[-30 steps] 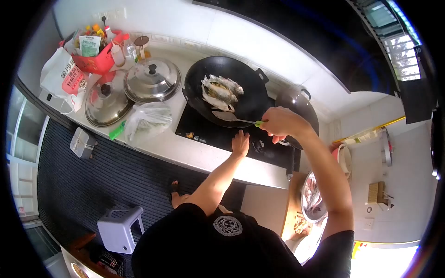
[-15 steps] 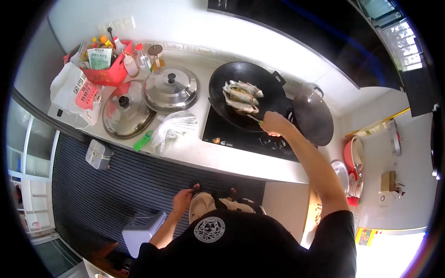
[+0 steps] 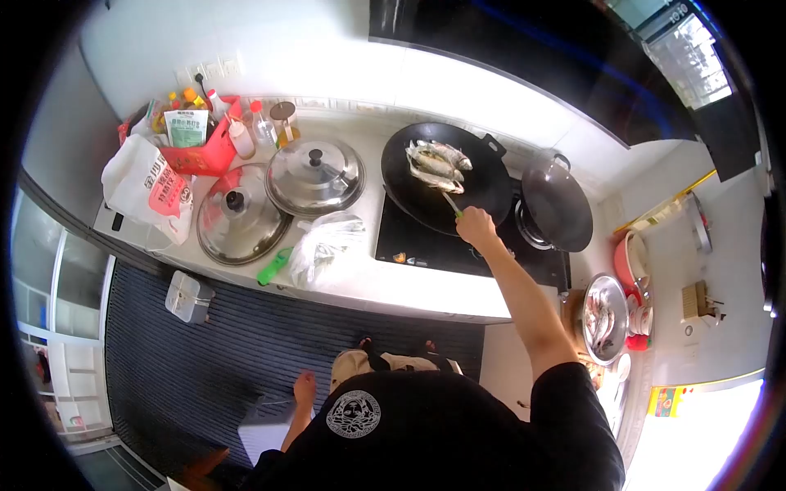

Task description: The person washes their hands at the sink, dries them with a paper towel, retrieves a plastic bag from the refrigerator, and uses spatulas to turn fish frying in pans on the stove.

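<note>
Several whole fish (image 3: pixel 437 166) lie side by side in a large black wok (image 3: pixel 483 192) on the black cooktop (image 3: pixel 409 240). My right hand (image 3: pixel 476 226) is closed around the green handle of a spatula (image 3: pixel 451 201). The spatula reaches into the wok, and its blade is at the lower edge of the fish, partly hidden. Down at my side, over the floor, hangs my left hand (image 3: pixel 304 388); it looks small and its fingers are hard to make out.
Two steel lids (image 3: pixel 315 176), a plastic bag (image 3: pixel 327 250) and a red basket of bottles (image 3: pixel 214 151) stand left on the counter. A second wok (image 3: pixel 557 200) is right of the first. A steel bowl of fish (image 3: pixel 604 319) sits far right. A stool (image 3: pixel 266 425) is below left.
My left hand has moved from the cooktop's front edge down to my side. The spatula has gone from the wok's near rim to the fish. The view has shifted.
</note>
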Demonstrator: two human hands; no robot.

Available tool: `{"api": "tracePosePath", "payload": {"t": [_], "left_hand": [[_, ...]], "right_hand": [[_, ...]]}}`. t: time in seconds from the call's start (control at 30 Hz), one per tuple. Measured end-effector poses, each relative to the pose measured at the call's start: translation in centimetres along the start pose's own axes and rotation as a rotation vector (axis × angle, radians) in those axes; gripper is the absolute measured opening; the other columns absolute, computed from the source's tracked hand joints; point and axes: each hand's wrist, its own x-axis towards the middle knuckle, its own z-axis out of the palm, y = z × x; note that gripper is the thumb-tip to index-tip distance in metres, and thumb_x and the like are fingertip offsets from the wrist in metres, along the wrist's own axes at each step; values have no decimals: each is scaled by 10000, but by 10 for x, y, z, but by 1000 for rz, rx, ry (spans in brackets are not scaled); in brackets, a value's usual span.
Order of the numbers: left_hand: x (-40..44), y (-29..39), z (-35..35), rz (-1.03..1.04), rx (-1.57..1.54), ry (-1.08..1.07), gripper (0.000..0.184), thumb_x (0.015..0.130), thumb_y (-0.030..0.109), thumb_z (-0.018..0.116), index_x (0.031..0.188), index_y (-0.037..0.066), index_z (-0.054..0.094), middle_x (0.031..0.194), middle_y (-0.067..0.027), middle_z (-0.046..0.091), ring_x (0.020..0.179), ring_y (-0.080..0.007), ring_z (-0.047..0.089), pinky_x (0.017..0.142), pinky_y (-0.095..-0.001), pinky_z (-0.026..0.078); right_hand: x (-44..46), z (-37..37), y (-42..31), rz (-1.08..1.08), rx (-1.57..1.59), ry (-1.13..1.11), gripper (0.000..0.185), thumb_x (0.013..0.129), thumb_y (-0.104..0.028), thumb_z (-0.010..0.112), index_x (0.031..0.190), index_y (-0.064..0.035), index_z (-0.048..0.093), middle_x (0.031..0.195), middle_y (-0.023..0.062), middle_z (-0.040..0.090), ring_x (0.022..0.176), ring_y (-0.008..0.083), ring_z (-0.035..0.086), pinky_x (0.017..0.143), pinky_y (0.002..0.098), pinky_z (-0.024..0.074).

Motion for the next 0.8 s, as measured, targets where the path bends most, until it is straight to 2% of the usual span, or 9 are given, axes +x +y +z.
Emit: {"api": "tracePosePath", "payload": {"t": [0.13,0.23,0.33,0.43,0.53,0.63,0.67,0.77,0.8], "left_hand": [[-3,-25,-9,-91,-67,-24,218,758,225,504,791,51,630,688,-150,614,684,-326,596,611,-395,457],[1,-92,15,-161,54,-35,207,756,213,509,767,39,620,672,-144,621,573,-278,594,527,-388,452],[-10,-86,-7,-401,-268,-11,160,769,168,518,796,37,604,637,-103,621,381,-152,500,357,-305,387],[-6,-106,0,-384,-542,20,155,788,157,529,837,21,584,635,-120,613,365,-143,449,337,-290,358],[-1,-109,11,-550,-703,21,161,794,167,526,827,18,574,639,-118,614,366,-143,442,334,-287,352],[-1,-101,15,-481,-624,3,174,789,183,516,802,19,571,631,-115,613,384,-148,464,341,-295,359],[1,-103,13,-309,-503,-89,206,783,207,500,748,19,576,624,-108,616,412,-153,494,359,-300,375],[2,-92,21,-373,-490,-16,234,776,210,479,684,19,576,619,-101,620,427,-158,514,379,-299,389],[2,-94,21,-298,-417,-60,224,779,207,479,699,21,576,625,-101,619,419,-161,509,375,-300,385]], "right_hand": [[-2,1,2,64,70,75,258,764,-261,578,835,-17,624,856,209,620,826,361,602,727,420,489],[11,10,9,65,85,152,246,772,-262,571,839,-32,627,850,201,623,820,358,604,725,423,488],[12,11,8,89,152,191,225,779,-257,560,842,-51,628,840,197,621,811,365,600,716,431,484],[6,16,17,49,186,225,199,774,-260,560,871,-96,616,810,186,613,805,375,583,700,447,466],[-13,0,22,70,186,188,220,762,-271,579,913,-117,629,833,177,616,819,366,581,706,439,465],[-32,-10,31,59,136,113,218,760,-280,577,845,-94,653,839,179,621,810,353,595,720,426,478],[-38,-12,36,54,126,99,211,758,-278,576,836,-100,657,839,176,622,810,352,595,722,426,478],[-52,-25,45,25,115,63,203,751,-271,578,865,-126,664,832,165,622,807,339,595,721,418,473],[-57,-30,48,9,116,56,206,752,-264,578,887,-133,662,831,162,621,806,331,594,712,412,472]]}}
